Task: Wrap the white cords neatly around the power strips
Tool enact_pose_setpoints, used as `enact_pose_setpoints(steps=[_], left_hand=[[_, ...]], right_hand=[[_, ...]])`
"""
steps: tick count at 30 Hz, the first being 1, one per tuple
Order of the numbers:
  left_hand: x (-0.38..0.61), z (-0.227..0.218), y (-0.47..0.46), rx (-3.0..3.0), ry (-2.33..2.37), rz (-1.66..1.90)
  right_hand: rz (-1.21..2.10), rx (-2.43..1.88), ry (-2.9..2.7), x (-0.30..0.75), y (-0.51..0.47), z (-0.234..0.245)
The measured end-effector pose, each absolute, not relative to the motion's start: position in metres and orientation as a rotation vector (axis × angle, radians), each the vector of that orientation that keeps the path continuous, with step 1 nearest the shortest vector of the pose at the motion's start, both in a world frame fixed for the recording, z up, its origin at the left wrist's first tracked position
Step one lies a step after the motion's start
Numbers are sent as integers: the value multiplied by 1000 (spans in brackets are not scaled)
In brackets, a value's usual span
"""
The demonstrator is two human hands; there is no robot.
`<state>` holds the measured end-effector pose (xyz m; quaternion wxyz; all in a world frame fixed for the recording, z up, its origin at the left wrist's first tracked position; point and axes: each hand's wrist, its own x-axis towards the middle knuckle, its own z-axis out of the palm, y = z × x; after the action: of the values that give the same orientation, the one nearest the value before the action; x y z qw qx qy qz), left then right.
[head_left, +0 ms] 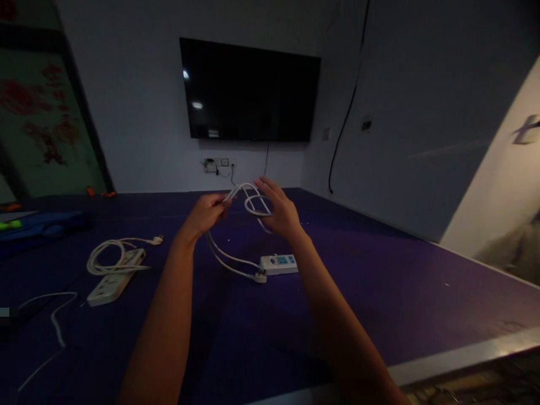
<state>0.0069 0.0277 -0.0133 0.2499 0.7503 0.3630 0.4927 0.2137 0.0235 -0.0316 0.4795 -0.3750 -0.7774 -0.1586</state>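
**Q:** How are the two arms posed?

**A:** Both bare forearms reach forward and upward from the bottom edge, and the hands meet at chest height in the middle of the view. The left hand is clenched into a fist around a white cable, knuckles facing the camera. The right hand is just beside it, wrist bent back, fingers stretched up and loosely spread. Small loops of the cable lie against its palm side. I cannot tell whether its thumb pins them.

**Q:** Where does the cable go?

**A:** From the hands it hangs in two strands to the purple surface. One ends at a plug, touching a white power strip with blue sockets.

**Q:** What else is around?

**A:** Well apart to the left lies a second power strip under its coiled cord. A dark television hangs on the far wall.
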Motion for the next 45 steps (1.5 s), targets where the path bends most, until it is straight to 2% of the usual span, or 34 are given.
enact_pose_setpoints(steps=[5, 9, 15, 20, 25, 27, 31, 37, 41, 45], left_hand=[[23, -10, 15, 2370, 1123, 1123], [28, -14, 16, 2491, 1128, 917], [39, -20, 22, 2489, 1109, 995], [32, -25, 33, 2127, 828, 1143], [25, -55, 54, 1956, 689, 727], [31, -68, 61, 1839, 616, 662], [50, -73, 64, 1482, 475, 841], [55, -45, 52, 1215, 459, 1156], [51, -34, 42, 1200, 469, 1339], [55, -34, 31, 1429, 626, 1301]], right_hand=[[-366, -902, -2029, 201, 12, -29], [-207, -820, -2117, 209, 18, -31], [-46, -738, -2143, 216, 27, -31], [-54, -767, -1814, 224, 36, -31], [-43, -903, -1423, 240, 43, -33], [-66, -942, -1316, 247, 44, -33], [-126, -1050, -1254, 262, 45, -37], [-87, -1270, -1436, 278, 52, -49], [204, -1076, -1590, 271, 50, -46], [414, -755, -1688, 249, 37, -33]])
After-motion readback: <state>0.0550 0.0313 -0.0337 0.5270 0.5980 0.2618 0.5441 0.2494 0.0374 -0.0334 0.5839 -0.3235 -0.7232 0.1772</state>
